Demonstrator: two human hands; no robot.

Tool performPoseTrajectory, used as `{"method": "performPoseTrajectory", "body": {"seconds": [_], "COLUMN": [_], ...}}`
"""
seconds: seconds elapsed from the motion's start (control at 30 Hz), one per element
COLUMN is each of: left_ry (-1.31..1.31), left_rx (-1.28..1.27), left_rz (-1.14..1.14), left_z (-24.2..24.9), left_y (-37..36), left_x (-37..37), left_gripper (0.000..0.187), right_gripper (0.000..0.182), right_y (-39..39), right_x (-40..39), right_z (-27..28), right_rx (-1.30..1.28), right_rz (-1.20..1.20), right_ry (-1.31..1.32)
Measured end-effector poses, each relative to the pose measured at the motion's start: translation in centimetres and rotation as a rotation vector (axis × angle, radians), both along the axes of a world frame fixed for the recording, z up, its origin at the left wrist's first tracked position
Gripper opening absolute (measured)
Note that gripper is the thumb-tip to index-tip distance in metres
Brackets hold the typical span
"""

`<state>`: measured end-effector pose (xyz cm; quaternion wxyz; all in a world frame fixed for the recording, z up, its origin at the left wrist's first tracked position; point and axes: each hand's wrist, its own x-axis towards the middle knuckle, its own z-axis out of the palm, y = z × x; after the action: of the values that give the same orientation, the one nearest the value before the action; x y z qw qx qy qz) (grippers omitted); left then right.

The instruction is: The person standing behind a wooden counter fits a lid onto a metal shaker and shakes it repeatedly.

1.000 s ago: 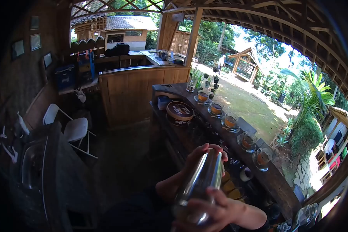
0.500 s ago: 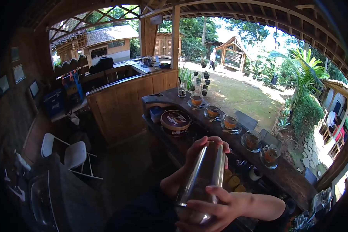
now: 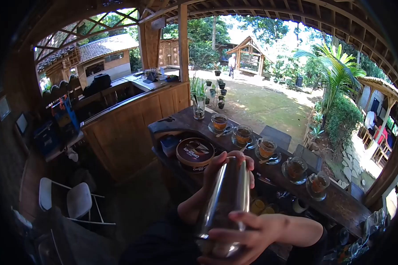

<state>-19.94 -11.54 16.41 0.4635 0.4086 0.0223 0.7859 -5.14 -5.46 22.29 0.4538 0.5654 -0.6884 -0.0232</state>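
A shiny metal cocktail shaker [image 3: 225,190] is held at a tilt in front of my body, between both hands. My left hand [image 3: 214,171] is wrapped round its far, upper end, with the fingers curled over the end. Lower down, my right hand [image 3: 256,232] grips the near end, fingers spread along the metal. Beyond the shaker, several glass cups [image 3: 266,148] of amber drink stand on saucers in a row along the dark wooden counter [image 3: 331,207]. A round brown tub [image 3: 195,152] with a printed lid sits on the lower shelf, left of the shaker.
A tall glass [image 3: 199,109] holding a utensil stands at the counter's far end. Glassware [image 3: 371,225] is at the lower right. A folding chair [image 3: 79,201] is on the left, before a wooden bar [image 3: 137,119]. A person [image 3: 231,66] is outside in the yard.
The view has turned slightly right, so the surroundings sit further left. Both hands still hold the shaker in much the same pose. The person outside has changed position.
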Motion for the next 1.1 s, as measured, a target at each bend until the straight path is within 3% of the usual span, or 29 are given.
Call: {"method": "performPoseTrajectory", "body": {"seconds": [0.03,0.07,0.1,0.13,0.17,0.23,0.27,0.3,0.33,0.37,0.43,0.5,0.53,0.57,0.63,0.67,0.7,0.73,0.77,0.8,0.83,0.9,0.93,0.97,1.0,1.03,1.1], "left_ry": [-0.106,-0.207,-0.308,0.079,-0.506,-0.547,-0.496,-0.341,-0.210,-0.079,-0.051,-0.211,-0.406,-0.555,-0.592,-0.629,-0.622,-0.426,-0.233,-0.179,-0.081,-0.078,-0.078,-0.455,-0.831,-0.829,-0.468], "left_rx": [-0.111,-0.292,-0.470,-0.639,-0.276,-0.321,-0.411,-0.394,-0.221,-0.050,-0.054,-0.360,-0.512,-0.165,-0.286,-0.062,-0.273,-0.192,-0.114,0.029,0.127,0.046,0.034,-0.077,-0.183,-0.184,-0.395], "left_rz": [-0.018,0.198,0.415,0.533,-0.148,-0.169,-0.093,-0.093,-0.125,-0.150,-0.128,-0.140,-0.127,-0.545,-0.019,-0.261,-0.294,-0.326,-0.352,-0.258,-0.175,-0.259,-0.259,-0.244,-0.221,-0.220,0.247], "left_z": [-0.3,-0.3,-0.6,-7.9,-11.3,-8.0,-5.3,-3.7,-2.2,-1.1,-0.9,-2.3,-3.1,-8.0,-7.4,-8.6,-16.8,-11.4,-4.7,-2.7,-1.4,-0.4,-1.2,-2.8,-3.6,-3.8,-2.9], "left_y": [0.4,0.8,1.4,4.9,5.9,4.3,3.5,2.7,2.5,2.4,2.9,4.3,4.0,5.9,6.3,6.2,10.3,7.9,4.7,4.0,3.5,3.3,3.4,3.8,4.0,4.1,4.1], "left_x": [-0.6,-0.3,0.5,-3.6,-5.4,-4.3,-4.0,-4.0,-3.4,-3.0,-3.0,-3.2,-1.6,-2.1,2.0,2.0,-0.5,0.5,2.1,3.7,5.1,6.6,8.3,10.5,12.4,13.8,16.6], "left_gripper": [0.041,0.040,0.039,0.035,0.032,0.032,0.033,0.035,0.036,0.036,0.038,0.035,0.032,0.030,0.030,0.031,0.035,0.037,0.040,0.043,0.044,0.043,0.043,0.041,0.040,0.040,0.040], "right_gripper": [0.032,0.030,0.036,0.047,0.048,0.044,0.043,0.041,0.045,0.030,0.041,0.057,0.060,0.064,0.059,0.053,0.051,0.047,0.039,0.036,0.029,0.036,0.041,0.045,0.047,0.050,0.049], "right_y": [1.0,2.7,3.8,5.4,5.6,5.1,4.5,3.4,1.6,0.7,1.6,4.0,5.6,6.9,7.0,6.8,5.9,4.5,2.9,1.7,0.3,2.6,4.0,4.8,5.8,6.5,6.1], "right_x": [-1.5,-2.7,-5.2,-5.8,-6.7,-6.3,-5.6,-3.8,-2.5,-1.5,-1.4,-3.0,-3.6,-4.1,-4.2,-2.8,-1.2,0.5,2.3,4.9,5.6,7.7,7.3,6.8,6.8,7.3,9.7], "right_z": [-0.7,-0.6,-0.8,-2.3,-3.3,-3.5,-2.9,-2.7,-2.3,-0.7,-1.5,-1.6,-2.5,-3.6,-5.1,-4.1,-2.9,-1.9,-1.6,-1.7,-2.1,-1.3,-1.2,-1.5,-2.4,-3.0,-2.6], "right_rx": [-0.034,-0.150,-0.170,-0.271,-0.593,-0.500,-0.248,-0.144,0.003,-0.012,0.001,-0.175,-0.256,-0.335,-0.799,-0.677,-0.437,-0.251,-0.206,-0.026,-0.187,-0.031,-0.170,-0.288,-0.473,-0.655,-0.587], "right_rz": [-0.022,0.039,0.041,-0.182,-0.189,-0.233,-0.138,-0.153,-0.222,-0.154,-0.207,-0.072,-0.175,-0.281,-0.308,-0.292,-0.273,-0.215,-0.078,-0.223,-0.129,-0.146,-0.029,-0.082,-0.212,-0.345,-0.339], "right_ry": [0.078,-0.220,-0.093,-0.269,-0.489,-0.336,-0.183,-0.333,-0.058,-0.117,0.007,-0.149,-0.234,-0.317,-0.495,-0.470,-0.375,-0.207,-0.249,-0.112,-0.039,-0.038,-0.194,-0.131,-0.269,-0.404,-0.397]}}
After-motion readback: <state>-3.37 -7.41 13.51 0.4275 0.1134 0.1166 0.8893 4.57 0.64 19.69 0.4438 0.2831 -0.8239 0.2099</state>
